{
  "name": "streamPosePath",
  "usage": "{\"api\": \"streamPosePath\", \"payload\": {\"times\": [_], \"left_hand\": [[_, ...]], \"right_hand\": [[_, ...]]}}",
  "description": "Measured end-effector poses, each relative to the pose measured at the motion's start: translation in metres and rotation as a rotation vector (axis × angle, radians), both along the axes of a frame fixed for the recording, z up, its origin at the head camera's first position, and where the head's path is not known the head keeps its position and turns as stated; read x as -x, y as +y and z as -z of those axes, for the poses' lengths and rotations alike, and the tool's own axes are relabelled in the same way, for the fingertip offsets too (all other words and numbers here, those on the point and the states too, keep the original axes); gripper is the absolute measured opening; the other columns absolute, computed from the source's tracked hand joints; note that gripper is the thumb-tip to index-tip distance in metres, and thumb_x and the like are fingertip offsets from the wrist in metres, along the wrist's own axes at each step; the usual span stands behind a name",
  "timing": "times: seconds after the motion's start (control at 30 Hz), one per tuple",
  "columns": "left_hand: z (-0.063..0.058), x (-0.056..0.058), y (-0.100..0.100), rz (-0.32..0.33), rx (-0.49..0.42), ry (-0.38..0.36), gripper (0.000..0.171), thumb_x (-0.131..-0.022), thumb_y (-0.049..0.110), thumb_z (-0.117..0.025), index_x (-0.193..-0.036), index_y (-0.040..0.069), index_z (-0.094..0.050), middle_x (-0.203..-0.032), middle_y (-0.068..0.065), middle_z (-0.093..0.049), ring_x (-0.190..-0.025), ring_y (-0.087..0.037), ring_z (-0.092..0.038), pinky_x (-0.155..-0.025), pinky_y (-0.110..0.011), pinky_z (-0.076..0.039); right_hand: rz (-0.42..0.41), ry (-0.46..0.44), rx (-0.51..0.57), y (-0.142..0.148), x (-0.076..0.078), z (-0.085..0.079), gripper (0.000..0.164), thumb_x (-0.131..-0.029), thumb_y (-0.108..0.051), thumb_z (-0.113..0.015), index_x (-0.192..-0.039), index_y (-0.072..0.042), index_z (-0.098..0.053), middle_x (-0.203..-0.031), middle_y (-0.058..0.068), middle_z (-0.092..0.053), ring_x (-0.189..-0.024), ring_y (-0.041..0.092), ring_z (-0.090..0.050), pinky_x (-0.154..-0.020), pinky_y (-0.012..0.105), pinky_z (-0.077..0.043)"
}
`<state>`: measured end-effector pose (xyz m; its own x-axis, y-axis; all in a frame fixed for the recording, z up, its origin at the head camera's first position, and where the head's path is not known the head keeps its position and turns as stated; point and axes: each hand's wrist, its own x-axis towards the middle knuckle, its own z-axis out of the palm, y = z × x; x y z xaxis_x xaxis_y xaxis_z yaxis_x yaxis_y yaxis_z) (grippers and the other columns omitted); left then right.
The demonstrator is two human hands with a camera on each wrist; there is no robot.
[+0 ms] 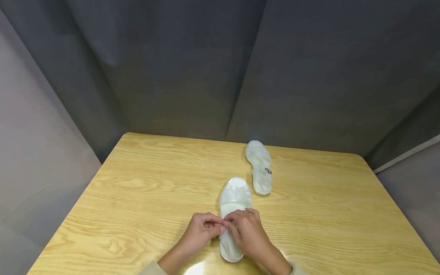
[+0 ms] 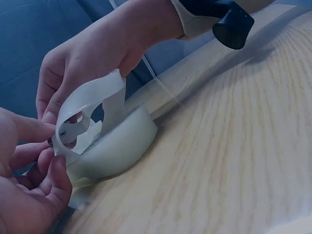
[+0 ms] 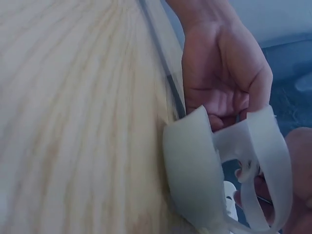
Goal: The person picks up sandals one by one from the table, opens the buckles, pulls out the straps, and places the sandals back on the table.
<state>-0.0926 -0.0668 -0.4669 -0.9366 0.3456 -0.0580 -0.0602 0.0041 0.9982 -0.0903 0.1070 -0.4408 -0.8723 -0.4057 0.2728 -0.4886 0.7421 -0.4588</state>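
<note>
A translucent white plastic sandal (image 1: 235,194) stands sole-down near the table's front edge, toe pointing away from me. Its strap (image 2: 91,92) loops up above the heel, and a small metal stud shows on a tab there. At the left side of the strap my left hand (image 1: 202,231) pinches the strap end between thumb and fingers. My right hand (image 1: 248,231) reaches across the sandal, and its thumb and fingertips pinch the strap at the same spot. The fingertips of both hands meet and partly hide the fastening. Beyond lies a second sandal (image 1: 259,168) with a black mark near its heel.
The wood-grain table (image 1: 137,183) carries both sandals. Dark grey curtain (image 1: 178,76) hangs behind its far edge, with lighter cloth (image 1: 41,133) at the left side. A black wrist device (image 2: 234,27) sits on the right wrist.
</note>
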Motion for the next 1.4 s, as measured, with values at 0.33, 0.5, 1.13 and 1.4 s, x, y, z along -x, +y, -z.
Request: {"api": "streamPosePath", "payload": {"times": [0.33, 0.5, 1.13, 1.4], "left_hand": [[0.003, -0.002, 0.002, -0.027, -0.111, -0.014, 0.023, -0.082, 0.005, -0.069, -0.100, -0.010, -0.067, -0.080, -0.006, -0.059, -0.066, -0.008, -0.055, -0.060, -0.016, -0.048], [0.005, -0.001, 0.002, -0.033, -0.112, -0.009, 0.024, -0.082, 0.005, -0.069, -0.100, -0.010, -0.067, -0.079, -0.005, -0.058, -0.067, -0.007, -0.056, -0.061, -0.016, -0.048], [0.001, 0.000, 0.005, -0.041, 0.008, 0.025, 0.020, -0.081, 0.005, -0.071, -0.098, -0.006, -0.069, -0.077, 0.001, -0.056, -0.061, -0.002, -0.050, -0.054, -0.012, -0.042], [0.001, 0.000, 0.008, -0.072, 0.015, 0.034, 0.019, -0.082, 0.007, -0.071, -0.096, -0.005, -0.070, -0.076, 0.000, -0.057, -0.061, -0.001, -0.049, -0.053, -0.013, -0.041]], "right_hand": [[0.069, 0.105, 0.113, -0.006, -0.003, 0.009, 0.004, -0.086, -0.015, -0.067, -0.083, -0.015, -0.069, -0.082, -0.007, -0.069, -0.082, 0.005, -0.064, -0.095, 0.054, -0.033], [0.062, 0.111, 0.116, -0.006, -0.002, 0.009, 0.003, -0.086, -0.014, -0.067, -0.084, -0.013, -0.070, -0.083, -0.005, -0.070, -0.082, 0.005, -0.065, -0.093, 0.054, -0.036], [-0.329, 0.231, -0.072, 0.012, 0.010, -0.010, 0.012, -0.079, -0.001, -0.071, -0.087, -0.009, -0.073, -0.093, -0.004, -0.065, -0.084, 0.006, -0.063, -0.073, 0.015, -0.052], [-0.257, 0.282, -0.041, 0.008, 0.007, -0.003, 0.010, -0.076, -0.001, -0.072, -0.082, -0.009, -0.071, -0.089, -0.005, -0.063, -0.078, 0.005, -0.063, -0.069, 0.013, -0.051]]}}
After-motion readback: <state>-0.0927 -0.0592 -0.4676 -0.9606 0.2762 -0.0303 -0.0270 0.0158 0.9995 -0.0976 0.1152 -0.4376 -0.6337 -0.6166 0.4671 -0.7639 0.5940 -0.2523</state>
